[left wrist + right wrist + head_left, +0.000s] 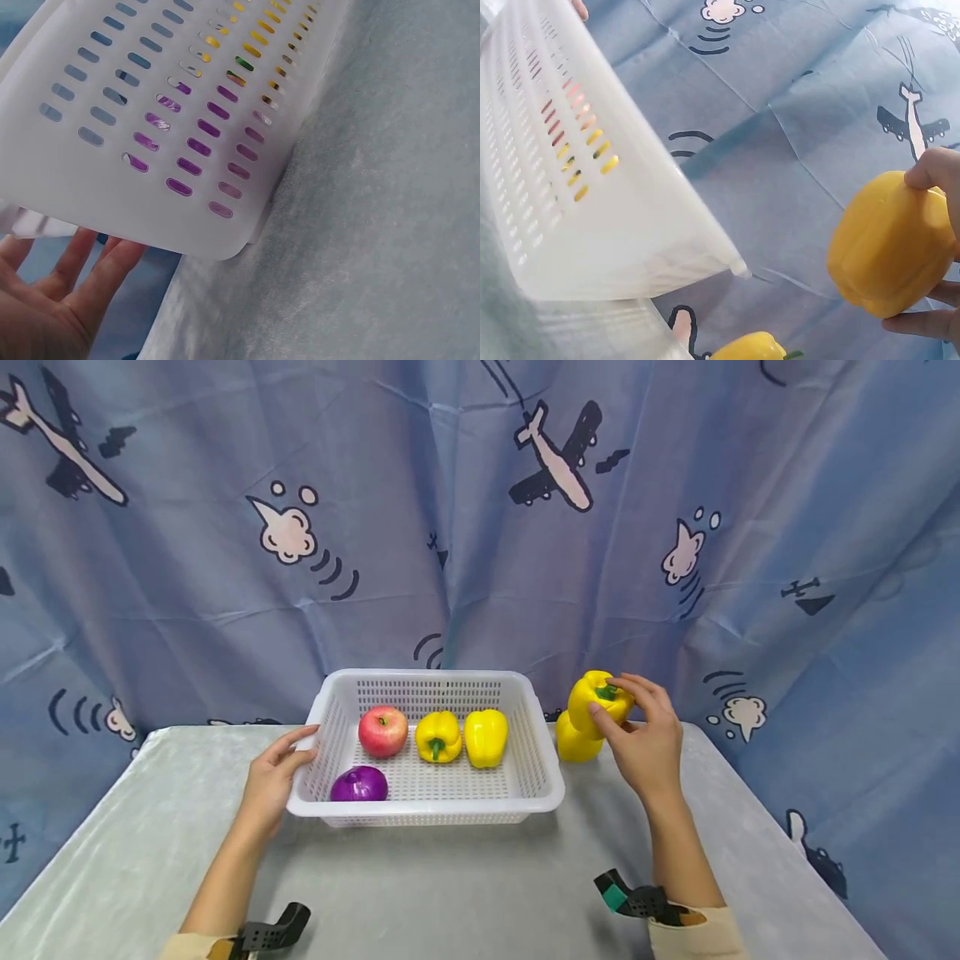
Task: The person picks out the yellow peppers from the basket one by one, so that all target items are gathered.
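My right hand (647,745) pinches a yellow bell pepper (592,697) by its sides, right of the white basket (423,808); the right wrist view shows this held pepper (889,244) off the table. Another yellow pepper (576,742) stands on the table behind and below it. At the basket's left rim, my left hand (272,777) touches the edge with fingers and thumb; in the left wrist view the fingers (112,274) lie at the rim, loosely bent. Inside the basket are a red apple (383,732), a purple onion (359,784) and two yellow peppers (438,737).
A grey-white cloth (450,893) covers the table. Behind its back edge hangs a blue curtain (405,543) with airplane prints. Black wrist mounts (276,930) stick out over the cloth from both forearms.
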Demonstrator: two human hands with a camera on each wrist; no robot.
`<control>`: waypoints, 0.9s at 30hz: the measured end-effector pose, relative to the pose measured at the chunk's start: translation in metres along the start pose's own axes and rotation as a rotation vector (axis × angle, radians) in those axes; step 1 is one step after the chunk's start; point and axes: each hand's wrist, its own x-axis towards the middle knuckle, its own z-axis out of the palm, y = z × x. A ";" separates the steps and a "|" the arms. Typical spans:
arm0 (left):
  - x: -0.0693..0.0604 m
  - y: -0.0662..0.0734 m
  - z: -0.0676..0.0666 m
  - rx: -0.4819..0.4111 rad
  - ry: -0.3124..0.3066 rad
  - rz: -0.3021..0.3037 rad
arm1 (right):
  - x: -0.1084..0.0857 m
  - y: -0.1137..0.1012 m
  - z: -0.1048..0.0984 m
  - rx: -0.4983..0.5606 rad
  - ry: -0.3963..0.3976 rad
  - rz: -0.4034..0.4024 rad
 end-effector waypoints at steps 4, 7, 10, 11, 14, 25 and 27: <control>-0.002 -0.001 0.001 -0.005 -0.003 0.007 | 0.000 0.008 -0.002 -0.032 0.034 0.042; -0.002 0.000 0.001 -0.021 0.006 0.014 | 0.002 0.012 -0.004 -0.034 0.043 0.052; -0.002 0.000 0.001 -0.021 0.010 0.005 | 0.003 0.016 -0.005 -0.041 0.047 0.053; -0.001 0.000 0.001 -0.022 0.008 0.001 | 0.003 0.018 -0.006 -0.046 0.049 0.058; -0.001 0.000 0.002 -0.020 -0.001 -0.008 | 0.005 0.022 -0.008 -0.064 0.063 0.084; -0.002 0.000 -0.001 -0.029 -0.014 -0.022 | 0.007 0.038 -0.011 -0.056 0.096 0.131; -0.002 0.000 -0.001 -0.028 -0.021 -0.014 | 0.006 0.043 -0.010 -0.073 0.104 0.146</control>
